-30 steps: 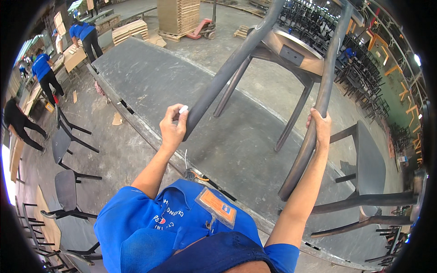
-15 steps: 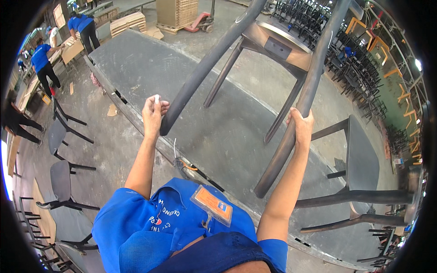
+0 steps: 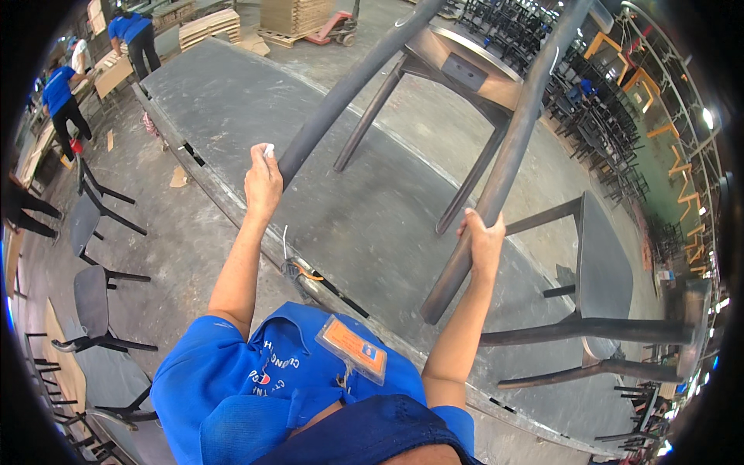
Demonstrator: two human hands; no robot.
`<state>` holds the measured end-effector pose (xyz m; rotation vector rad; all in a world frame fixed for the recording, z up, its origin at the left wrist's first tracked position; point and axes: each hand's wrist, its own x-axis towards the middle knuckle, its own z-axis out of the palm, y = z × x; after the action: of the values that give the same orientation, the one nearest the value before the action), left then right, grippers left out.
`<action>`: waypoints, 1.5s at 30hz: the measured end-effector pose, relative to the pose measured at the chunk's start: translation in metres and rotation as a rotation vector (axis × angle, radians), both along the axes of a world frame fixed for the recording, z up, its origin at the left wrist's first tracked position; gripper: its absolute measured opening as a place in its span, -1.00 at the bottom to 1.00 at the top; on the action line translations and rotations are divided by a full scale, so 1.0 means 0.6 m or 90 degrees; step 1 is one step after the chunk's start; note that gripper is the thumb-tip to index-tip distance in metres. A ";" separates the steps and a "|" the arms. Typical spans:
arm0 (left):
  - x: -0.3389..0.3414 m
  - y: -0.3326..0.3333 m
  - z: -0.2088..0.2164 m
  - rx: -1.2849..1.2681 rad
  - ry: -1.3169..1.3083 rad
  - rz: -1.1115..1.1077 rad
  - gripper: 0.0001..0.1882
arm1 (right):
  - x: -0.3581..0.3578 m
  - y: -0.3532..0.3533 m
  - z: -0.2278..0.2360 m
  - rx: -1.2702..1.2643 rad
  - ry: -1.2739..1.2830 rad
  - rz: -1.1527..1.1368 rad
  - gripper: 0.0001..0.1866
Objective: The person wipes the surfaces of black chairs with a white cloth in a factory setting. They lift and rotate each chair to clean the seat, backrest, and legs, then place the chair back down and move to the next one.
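Note:
A dark wooden chair frame (image 3: 341,101) is tilted over the table, its long legs pointing toward me. My right hand (image 3: 485,239) is closed around the right-hand leg (image 3: 504,170), partway up from its end. My left hand (image 3: 263,186) is beside the end of the left-hand leg, fingers curled and pinching a small white piece (image 3: 269,149) that looks like chalk. Whether that hand also touches the leg is hard to see. A paler wooden rail (image 3: 465,68) with a dark plate joins the legs. Short white curved marks show on both long legs.
The long dark tabletop (image 3: 225,93) runs beneath the chair. Another dark chair (image 3: 604,271) lies on it at right. Several chairs (image 3: 94,298) stand on the floor at left. Behind are a red pallet jack (image 3: 332,29), stacked boards (image 3: 209,29) and people in blue shirts (image 3: 58,91).
My right hand has shifted down the leg, toward its end. My left hand has risen slightly and turned, still with the white piece. The whole view has shifted a little.

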<state>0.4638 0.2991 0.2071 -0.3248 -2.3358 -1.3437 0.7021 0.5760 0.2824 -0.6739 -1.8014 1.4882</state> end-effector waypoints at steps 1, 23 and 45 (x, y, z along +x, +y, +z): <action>-0.002 0.003 0.002 0.001 0.009 0.001 -0.74 | 0.010 -0.011 -0.011 -0.008 0.002 0.004 -0.74; 0.007 0.031 0.072 -0.281 0.508 -0.180 -0.83 | 0.070 -0.102 -0.088 -0.085 0.032 -0.002 -0.60; -0.108 0.179 0.286 -0.765 0.830 -0.175 -0.74 | 0.076 -0.114 -0.112 -0.084 0.087 0.049 -0.68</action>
<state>0.3989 0.4068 0.3789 -1.3587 -1.5619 0.4360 0.7474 0.5075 0.2150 -0.5561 -1.6532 1.6748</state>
